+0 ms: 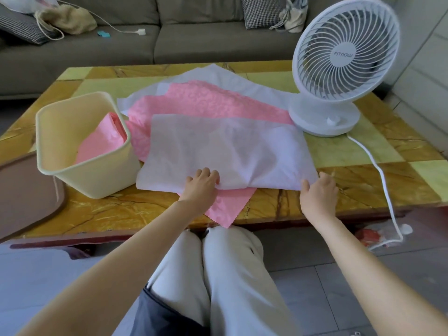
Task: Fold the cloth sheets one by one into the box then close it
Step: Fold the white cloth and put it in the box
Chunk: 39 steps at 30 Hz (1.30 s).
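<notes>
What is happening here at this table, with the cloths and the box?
A seated person is folding a white cloth on the table. The left hand and the right hand both hold its near edge. It lies on a pink sheet and another white sheet. The open cream box on the left already holds a folded pink cloth; what looks like its brown lid lies beside it.

Soft daylight, slight overall blur, wide-angle warp at edges.
</notes>
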Available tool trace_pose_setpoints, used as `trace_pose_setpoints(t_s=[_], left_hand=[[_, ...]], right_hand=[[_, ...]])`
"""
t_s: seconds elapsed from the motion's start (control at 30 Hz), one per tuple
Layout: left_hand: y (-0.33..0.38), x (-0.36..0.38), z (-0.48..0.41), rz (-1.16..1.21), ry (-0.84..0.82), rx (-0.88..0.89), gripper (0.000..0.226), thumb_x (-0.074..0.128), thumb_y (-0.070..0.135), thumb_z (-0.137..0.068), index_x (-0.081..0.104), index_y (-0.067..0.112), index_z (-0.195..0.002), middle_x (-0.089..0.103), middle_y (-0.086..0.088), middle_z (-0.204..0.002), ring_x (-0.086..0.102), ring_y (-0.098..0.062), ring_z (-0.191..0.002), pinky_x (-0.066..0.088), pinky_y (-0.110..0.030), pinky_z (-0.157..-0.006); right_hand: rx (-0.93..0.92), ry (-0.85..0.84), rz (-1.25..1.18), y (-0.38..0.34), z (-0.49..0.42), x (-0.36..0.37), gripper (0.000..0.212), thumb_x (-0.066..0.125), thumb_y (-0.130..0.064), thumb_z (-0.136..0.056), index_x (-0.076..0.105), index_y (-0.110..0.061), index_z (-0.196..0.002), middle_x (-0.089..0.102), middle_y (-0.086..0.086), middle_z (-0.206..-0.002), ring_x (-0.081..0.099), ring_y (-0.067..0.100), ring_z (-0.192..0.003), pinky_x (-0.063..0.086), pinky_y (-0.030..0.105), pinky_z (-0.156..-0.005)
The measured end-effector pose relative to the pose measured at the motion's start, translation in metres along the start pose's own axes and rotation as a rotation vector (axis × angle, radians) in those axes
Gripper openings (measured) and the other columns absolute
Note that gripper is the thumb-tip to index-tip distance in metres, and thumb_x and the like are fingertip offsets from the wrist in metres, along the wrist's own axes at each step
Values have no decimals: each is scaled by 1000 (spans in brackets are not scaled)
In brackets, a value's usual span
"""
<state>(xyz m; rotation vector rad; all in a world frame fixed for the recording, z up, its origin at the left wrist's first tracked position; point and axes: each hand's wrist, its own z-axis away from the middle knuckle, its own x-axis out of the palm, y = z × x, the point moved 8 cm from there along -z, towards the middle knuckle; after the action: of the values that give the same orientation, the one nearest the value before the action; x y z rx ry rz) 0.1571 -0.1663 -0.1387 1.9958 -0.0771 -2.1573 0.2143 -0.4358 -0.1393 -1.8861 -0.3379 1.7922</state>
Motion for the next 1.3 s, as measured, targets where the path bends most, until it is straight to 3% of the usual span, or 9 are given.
trace_pose_setpoints(t_s=[0.13, 0.23, 0.3, 0.37, 0.63, 0.77, 0.9, 1.0, 1.3], left_hand=[[4, 2, 0, -36, -3, -19, 31, 41, 4, -92, 43, 15, -121, 44, -6, -121, 43, -24, -111, 36, -33, -88], [5, -1, 1, -42, -1, -43, 32, 40, -3, -91, 44, 12, -118, 45, -7, -120, 44, -24, -108, 37, -32, -88], [6, -5, 1, -21, -1, -55, 34, 42, -8, -89, 45, 11, -117, 46, -7, -119, 45, -24, -106, 37, -30, -88], [8, -11, 3, -12, 16, -47, 36, 44, -11, -87, 45, 10, -115, 46, -8, -118, 46, -24, -105, 38, -29, -88], [45, -6, 25, -126, -165, 89, 37, 44, -3, -86, 45, 13, -119, 47, -7, -110, 51, -25, -96, 33, -26, -76], [60, 12, 45, -48, -304, 129, 26, 42, 11, -95, 45, 15, -121, 48, -8, -117, 52, -29, -103, 36, -30, -80], [63, 16, 51, 0, -354, 105, 32, 34, 34, -100, 49, 13, -118, 51, -10, -118, 52, -30, -107, 41, -37, -88], [54, 2, 39, 54, -255, 17, 43, 31, 42, -99, 50, 10, -121, 53, -12, -122, 52, -30, -112, 41, -40, -93], [4, -41, -28, 57, -13, -83, 35, 47, 25, -96, 45, 15, -130, 46, -10, -131, 43, -29, -123, 33, -39, -102]], right_hand=[[158, -39, -139, 25, -14, -2, 48, 43, -29, -98, 40, 2, -135, 51, 20, -132, 42, 39, -126, 38, 47, -102], [165, -167, -233, 28, -19, 2, 35, 39, -32, -99, 60, -4, -92, 58, 10, -84, 57, 34, -91, 42, 35, -73], [125, -263, -257, 22, -20, 4, 45, 39, -31, -99, 41, -11, -58, 39, 2, -61, 43, 21, -62, 28, 30, -55], [53, -273, -242, 16, -23, -6, 49, 42, -25, -98, 28, -14, -53, 28, 1, -56, 29, 17, -53, 17, 29, -50], [37, -145, 39, 59, -38, -46, 39, 37, -28, -100, 37, -14, -64, 40, 2, -66, 45, 27, -74, 28, 30, -54], [95, -148, 109, 85, -30, -42, 29, 42, -27, -98, 57, -4, -105, 59, 17, -100, 56, 35, -95, 36, 32, -71], [56, -127, 99, 88, -25, -46, 18, 50, -8, -88, 51, -10, -105, 53, 13, -96, 51, 35, -88, 41, 37, -66], [-48, -52, 125, 67, -27, -52, 46, 54, 1, -87, 43, -3, -131, 44, 19, -131, 46, 38, -120, 41, 44, -98], [-439, -294, 110, -47, -46, -9, 40, 44, -7, -96, 41, -6, -136, 40, 10, -142, 41, 26, -130, 35, 37, -107]])
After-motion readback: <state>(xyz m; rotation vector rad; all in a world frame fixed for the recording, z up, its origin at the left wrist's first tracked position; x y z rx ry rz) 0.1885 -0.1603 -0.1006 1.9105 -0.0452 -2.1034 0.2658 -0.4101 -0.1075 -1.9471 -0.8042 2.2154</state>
